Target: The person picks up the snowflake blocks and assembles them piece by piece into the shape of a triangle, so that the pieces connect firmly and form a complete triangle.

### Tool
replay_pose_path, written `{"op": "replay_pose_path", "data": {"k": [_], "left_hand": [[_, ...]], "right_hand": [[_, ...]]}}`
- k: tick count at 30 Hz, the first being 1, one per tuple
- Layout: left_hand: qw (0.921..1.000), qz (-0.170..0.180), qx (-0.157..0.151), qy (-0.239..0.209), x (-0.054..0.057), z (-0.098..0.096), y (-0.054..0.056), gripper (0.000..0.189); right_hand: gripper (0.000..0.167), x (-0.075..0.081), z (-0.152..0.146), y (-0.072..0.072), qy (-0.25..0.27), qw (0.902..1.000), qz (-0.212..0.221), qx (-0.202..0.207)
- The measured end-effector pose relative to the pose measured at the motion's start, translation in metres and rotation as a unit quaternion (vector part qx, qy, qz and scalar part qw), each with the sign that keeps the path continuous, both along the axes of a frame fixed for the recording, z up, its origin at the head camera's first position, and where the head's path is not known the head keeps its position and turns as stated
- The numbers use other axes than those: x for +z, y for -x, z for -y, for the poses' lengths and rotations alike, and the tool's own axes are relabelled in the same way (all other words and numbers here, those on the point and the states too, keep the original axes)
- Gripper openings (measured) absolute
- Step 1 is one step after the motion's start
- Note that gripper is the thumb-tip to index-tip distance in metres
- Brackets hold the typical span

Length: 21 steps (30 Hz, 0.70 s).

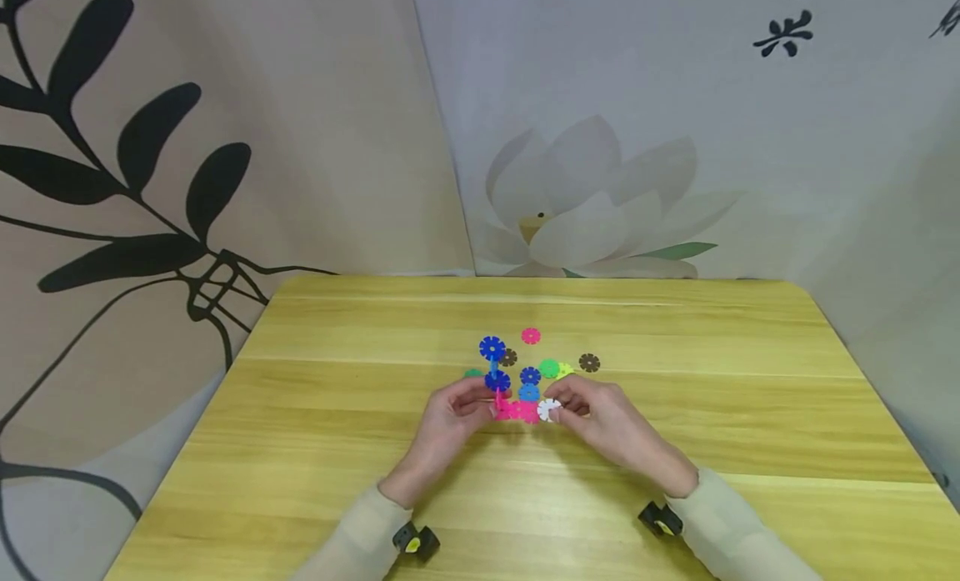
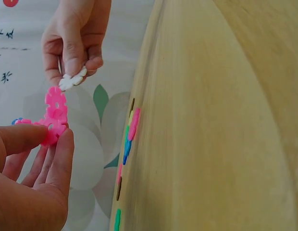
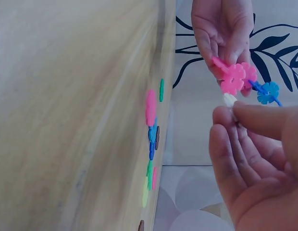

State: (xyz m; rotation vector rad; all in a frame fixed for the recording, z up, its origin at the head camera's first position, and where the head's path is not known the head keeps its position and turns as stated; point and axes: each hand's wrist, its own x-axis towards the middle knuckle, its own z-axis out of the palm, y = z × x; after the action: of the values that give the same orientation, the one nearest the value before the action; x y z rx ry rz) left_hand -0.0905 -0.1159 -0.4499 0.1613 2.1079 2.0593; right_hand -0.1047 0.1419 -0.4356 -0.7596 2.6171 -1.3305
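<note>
My left hand (image 1: 450,418) pinches a chain of joined plastic snowflake discs between thumb and fingers. Its near part is pink discs (image 2: 55,113), and dark blue discs (image 1: 492,348) with a light blue one between them rise from its far end. In my right hand (image 1: 603,414), thumb and fingertips grip a single white snowflake disc (image 2: 73,79). The white disc sits right at the edge of the pink part in the right wrist view. Both hands hold their pieces above the wooden table (image 1: 360,481).
Loose discs lie just beyond the hands: a pink one (image 1: 531,336), a brown one (image 1: 589,363), a green one (image 1: 549,368), a dark blue one (image 1: 530,375) and a light blue one (image 1: 528,393), among several. A printed wall (image 1: 337,147) stands behind the table's far edge.
</note>
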Motion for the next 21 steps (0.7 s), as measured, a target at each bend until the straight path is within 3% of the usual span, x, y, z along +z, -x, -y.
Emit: {"op": "replay_pose_path", "data": {"k": [21], "left_hand": [[0.9997,-0.004,0.011,0.020,-0.0004,-0.0038,-0.0018,0.055]], "right_hand": [[0.018,0.0066,0.0031,-0.0044,0.002,0.9993,-0.039,0.000]]}}
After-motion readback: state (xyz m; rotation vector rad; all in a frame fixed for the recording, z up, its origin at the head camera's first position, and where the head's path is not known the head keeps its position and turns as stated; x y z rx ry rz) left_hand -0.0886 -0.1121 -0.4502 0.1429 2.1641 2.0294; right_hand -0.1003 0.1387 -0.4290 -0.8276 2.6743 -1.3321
